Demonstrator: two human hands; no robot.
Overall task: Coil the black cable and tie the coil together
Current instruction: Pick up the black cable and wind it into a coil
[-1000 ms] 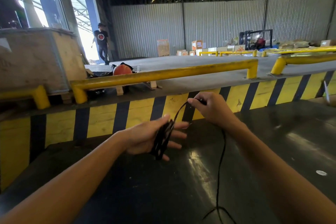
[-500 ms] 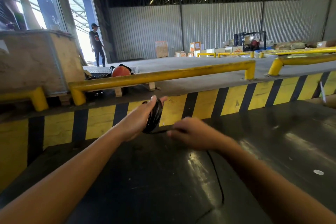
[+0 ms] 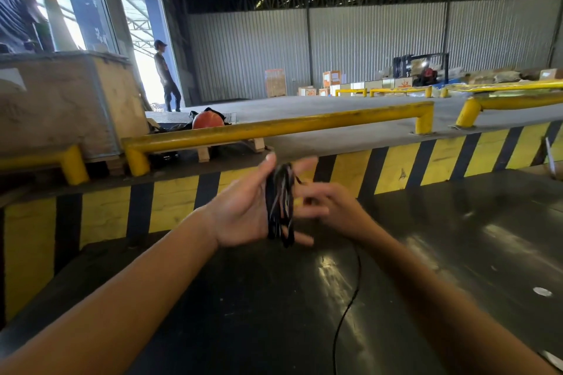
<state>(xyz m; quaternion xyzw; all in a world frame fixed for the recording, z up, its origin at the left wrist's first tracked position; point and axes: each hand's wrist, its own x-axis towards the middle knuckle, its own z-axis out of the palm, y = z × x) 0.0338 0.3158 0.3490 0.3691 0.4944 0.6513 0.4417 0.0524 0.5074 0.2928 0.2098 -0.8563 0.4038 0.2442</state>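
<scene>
I'm mid-coil: my left hand (image 3: 243, 213), fingers straight, carries the black cable (image 3: 280, 207) looped around it near the counter's (image 3: 457, 253) far edge, my blurred right hand (image 3: 332, 210) just beside, grip impossible to tell, and next its trailing length likely needs another wrap.

No legible text anywhere, orange marks on distant cartons (image 3: 332, 78) (too small to read)

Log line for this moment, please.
left hand: coil wrapped round it | right hand: blurred beside coil | cable tail: trailing down | tie: not done
</scene>
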